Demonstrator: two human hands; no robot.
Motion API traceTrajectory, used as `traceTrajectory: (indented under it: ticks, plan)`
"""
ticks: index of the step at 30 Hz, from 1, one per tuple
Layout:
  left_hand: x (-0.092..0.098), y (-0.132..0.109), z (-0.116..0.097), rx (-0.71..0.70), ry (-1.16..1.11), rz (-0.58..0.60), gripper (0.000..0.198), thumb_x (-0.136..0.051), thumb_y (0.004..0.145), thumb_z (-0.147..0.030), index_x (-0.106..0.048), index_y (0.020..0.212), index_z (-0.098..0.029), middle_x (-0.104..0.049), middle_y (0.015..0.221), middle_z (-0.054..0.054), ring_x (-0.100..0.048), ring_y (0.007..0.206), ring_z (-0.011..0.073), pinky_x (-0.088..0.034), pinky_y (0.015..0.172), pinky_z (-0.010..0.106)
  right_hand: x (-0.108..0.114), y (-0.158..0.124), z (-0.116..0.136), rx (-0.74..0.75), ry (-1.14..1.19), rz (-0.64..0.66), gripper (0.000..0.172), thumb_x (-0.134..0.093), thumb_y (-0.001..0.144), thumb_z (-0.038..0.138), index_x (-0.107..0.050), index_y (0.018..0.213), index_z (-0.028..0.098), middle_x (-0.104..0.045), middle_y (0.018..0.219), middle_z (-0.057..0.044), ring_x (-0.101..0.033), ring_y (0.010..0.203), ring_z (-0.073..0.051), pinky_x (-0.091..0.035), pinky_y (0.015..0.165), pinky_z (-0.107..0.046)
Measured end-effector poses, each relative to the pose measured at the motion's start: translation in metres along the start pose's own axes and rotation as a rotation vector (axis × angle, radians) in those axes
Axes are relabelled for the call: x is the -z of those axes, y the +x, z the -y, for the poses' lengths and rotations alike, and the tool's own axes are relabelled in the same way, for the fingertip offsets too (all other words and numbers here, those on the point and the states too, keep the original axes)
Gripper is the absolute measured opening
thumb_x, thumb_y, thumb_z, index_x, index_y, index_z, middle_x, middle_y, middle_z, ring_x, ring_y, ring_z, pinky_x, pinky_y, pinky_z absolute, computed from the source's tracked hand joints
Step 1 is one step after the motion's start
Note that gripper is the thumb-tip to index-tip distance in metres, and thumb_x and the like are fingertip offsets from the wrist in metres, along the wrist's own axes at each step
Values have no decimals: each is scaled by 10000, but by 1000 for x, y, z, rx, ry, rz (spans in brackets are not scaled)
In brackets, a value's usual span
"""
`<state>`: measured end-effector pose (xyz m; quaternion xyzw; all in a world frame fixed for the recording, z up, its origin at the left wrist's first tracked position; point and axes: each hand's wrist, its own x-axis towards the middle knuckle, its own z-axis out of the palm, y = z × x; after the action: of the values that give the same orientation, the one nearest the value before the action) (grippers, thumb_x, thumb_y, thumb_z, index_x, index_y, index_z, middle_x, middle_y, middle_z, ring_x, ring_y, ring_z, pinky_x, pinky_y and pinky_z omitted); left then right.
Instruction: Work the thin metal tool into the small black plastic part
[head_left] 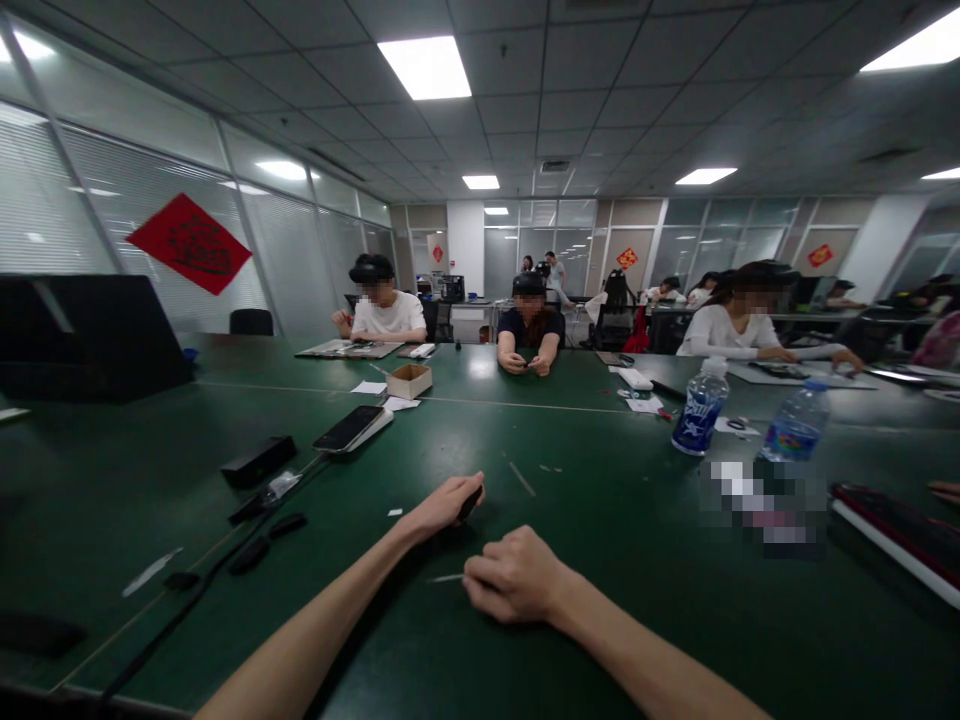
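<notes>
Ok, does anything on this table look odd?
A pixelated patch hides part of the green table beside a water bottle, so what lies there cannot be seen. A pale sliver also lies by the right hand.

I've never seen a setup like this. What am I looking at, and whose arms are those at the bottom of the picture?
This picture comes from a camera worn on a person's head, looking forward and down, so the two bare arms are that person's own. No robot appears here. The left hand grips a small black object. The right hand is closed, right beside a thin pale sliver. Both are over a long green table, which also holds a phone, a cardboard box and a water bottle. Across the table sits another person, wearing a dark headset.
</notes>
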<state>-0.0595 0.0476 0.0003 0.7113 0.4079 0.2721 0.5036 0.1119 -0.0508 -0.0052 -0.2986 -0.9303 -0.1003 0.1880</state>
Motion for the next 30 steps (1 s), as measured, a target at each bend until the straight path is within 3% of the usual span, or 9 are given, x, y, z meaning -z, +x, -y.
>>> traceTrajectory:
  ticks: [5, 8, 30]
  plan:
    - [-2, 0, 1, 13, 6, 35, 636, -262, 809, -734, -512, 772, -150, -394, 620, -27, -346, 532, 93, -265, 462, 199, 9, -18, -47, -324, 6, -59, 321, -351, 935, 318, -641, 856, 206, -650, 702, -8, -573, 598, -102, -333, 586, -221]
    - [-2, 0, 1, 18, 14, 39, 643, -266, 805, -740, -513, 761, -148, -394, 624, -23, -351, 543, 96, -269, 468, 199, 11, -24, -59, -424, 13, -70, 336, -337, 949, 324, -643, 885, 202, -655, 724, -13, -586, 631, -105, -345, 617, -212]
    - [-5, -6, -7, -41, 95, 83, 632, -242, 833, -711, -530, 771, -152, -399, 628, -23, -353, 564, 110, -306, 523, 223, 7, -17, -46, -460, 58, 14, 377, -286, 977, 357, -637, 940, 225, -652, 752, -13, -591, 647, -111, -387, 643, -210]
